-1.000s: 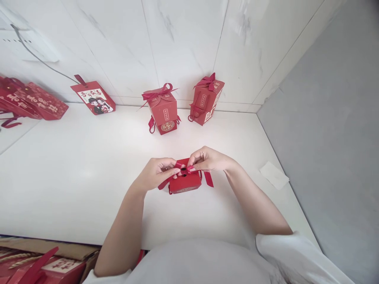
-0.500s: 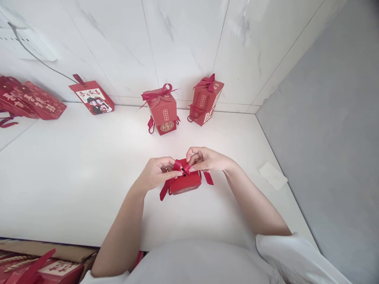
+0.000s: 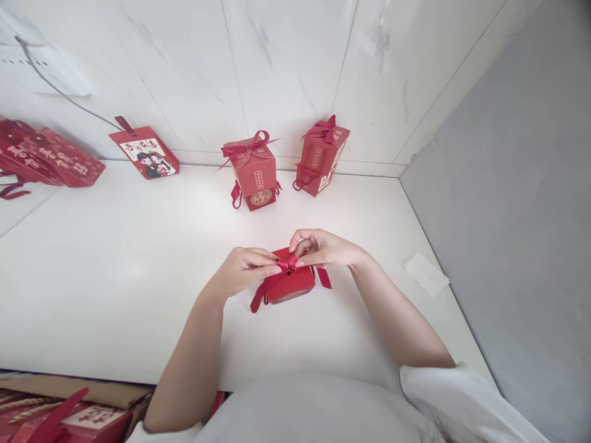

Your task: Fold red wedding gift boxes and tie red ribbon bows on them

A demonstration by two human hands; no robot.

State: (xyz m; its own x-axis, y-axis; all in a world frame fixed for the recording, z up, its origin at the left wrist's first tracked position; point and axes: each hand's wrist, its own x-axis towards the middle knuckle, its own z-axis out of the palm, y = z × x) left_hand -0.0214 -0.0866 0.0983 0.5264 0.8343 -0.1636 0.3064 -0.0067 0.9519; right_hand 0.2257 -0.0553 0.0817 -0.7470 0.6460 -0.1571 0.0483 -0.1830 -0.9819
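A small red box (image 3: 293, 285) sits on the white table in front of me, a dark red ribbon (image 3: 287, 264) knotted on its top. My left hand (image 3: 252, 266) pinches the ribbon left of the knot, thumb and fingers pressed together. From the right, my right hand (image 3: 315, 247) pinches the ribbon's other side, its remaining fingers curled. One ribbon tail hangs down at the box's left, another sticks out at its right. Beyond the hands stand two upright red boxes with bows, one in the middle (image 3: 256, 171) and one further right (image 3: 323, 157).
A red picture tag (image 3: 150, 154) leans at the back wall, with red bags (image 3: 69, 159) at the far left. White paper (image 3: 425, 274) lies near the right edge. A grey panel (image 3: 521, 203) borders the table. Red packages (image 3: 99, 424) fill the lower left corner.
My left hand has drawn the raised ribbon loop down toward the knot, and the ribbon now lies flatter across the box top. The right hand has hardly moved.
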